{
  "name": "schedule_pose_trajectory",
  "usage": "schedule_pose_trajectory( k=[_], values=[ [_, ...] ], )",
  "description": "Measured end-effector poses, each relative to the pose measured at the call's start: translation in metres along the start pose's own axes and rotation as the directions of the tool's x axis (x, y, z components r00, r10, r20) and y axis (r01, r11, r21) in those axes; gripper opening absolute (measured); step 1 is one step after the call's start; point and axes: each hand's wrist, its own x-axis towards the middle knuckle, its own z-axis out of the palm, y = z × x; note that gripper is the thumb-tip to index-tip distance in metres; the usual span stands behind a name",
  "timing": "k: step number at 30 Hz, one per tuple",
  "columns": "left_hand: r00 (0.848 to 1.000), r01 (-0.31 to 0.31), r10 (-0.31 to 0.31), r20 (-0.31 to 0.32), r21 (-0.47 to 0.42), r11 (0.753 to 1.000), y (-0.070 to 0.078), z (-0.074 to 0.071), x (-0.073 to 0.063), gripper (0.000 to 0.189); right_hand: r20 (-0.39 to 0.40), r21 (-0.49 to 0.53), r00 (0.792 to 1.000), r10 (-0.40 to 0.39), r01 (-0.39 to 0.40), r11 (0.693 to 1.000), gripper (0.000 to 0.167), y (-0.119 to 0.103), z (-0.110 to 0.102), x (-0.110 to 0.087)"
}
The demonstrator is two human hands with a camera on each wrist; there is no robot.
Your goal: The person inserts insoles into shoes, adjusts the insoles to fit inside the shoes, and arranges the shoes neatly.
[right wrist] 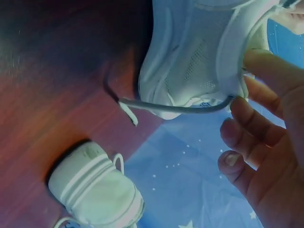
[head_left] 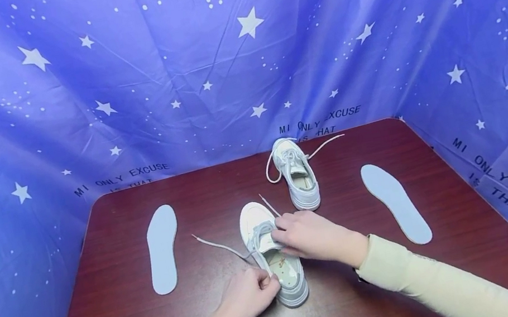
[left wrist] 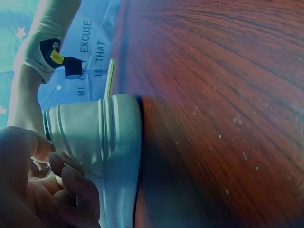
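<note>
A white lace-up sneaker (head_left: 253, 221) stands near the middle of the table, its toe pointing away and its opening facing me. My left hand (head_left: 249, 296), fingers curled, pinches the left rim of the heel opening; the left wrist view shows those fingers against the heel side of the sneaker (left wrist: 80, 128). On the other side, my right hand (head_left: 316, 237) grips the upper's edge beside the tongue. In the right wrist view its thumb and index finger meet at that edge, near a lace (right wrist: 180, 109). A loose lace end (head_left: 218, 244) trails left across the table.
A second white sneaker (head_left: 305, 195) stands farther back, slightly right, with loose laces. One pale insole (head_left: 164, 251) lies at the left and another insole (head_left: 397, 204) at the right. Starry blue cloth (head_left: 197, 66) hangs behind and beside the reddish-brown table (head_left: 116, 273).
</note>
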Motion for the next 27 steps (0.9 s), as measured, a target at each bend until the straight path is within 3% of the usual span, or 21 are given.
schedule_pose_trajectory(
  k=[3, 7, 13, 20, 24, 27],
  values=[
    [0.998, -0.039, 0.041, -0.046, 0.047, 0.998, -0.013, 0.009, 0.0, 0.041, -0.033, 0.021, 0.999, 0.018, -0.017, 1.0, 0.02, 0.0, 0.002, 0.002],
    [0.994, -0.074, 0.08, -0.07, 0.089, 0.993, -0.013, 0.009, -0.001, 0.037, -0.037, 0.082, 0.998, 0.06, -0.057, 0.995, 0.011, 0.004, -0.003, 0.008],
    [0.999, -0.035, 0.033, 0.035, 0.066, 0.997, 0.009, -0.012, 0.002, 0.032, 0.046, 0.222, 0.995, 0.088, -0.096, 0.97, 0.008, 0.019, -0.015, 0.021],
    [0.993, -0.045, 0.041, 0.111, 0.035, 0.998, 0.008, -0.018, 0.006, 0.027, 0.251, 0.389, 0.962, 0.107, -0.201, 0.899, 0.009, 0.053, -0.014, 0.042],
    [0.988, -0.058, 0.055, 0.146, 0.019, 0.998, 0.006, -0.021, 0.008, 0.025, 0.321, 0.45, 0.942, 0.095, -0.24, 0.86, 0.008, 0.066, -0.005, 0.051],
    [0.985, -0.046, 0.041, 0.167, 0.025, 0.999, 0.006, -0.022, 0.009, 0.024, 0.339, 0.396, 0.932, 0.132, -0.268, 0.878, 0.008, 0.064, -0.002, 0.052]
  ],
)
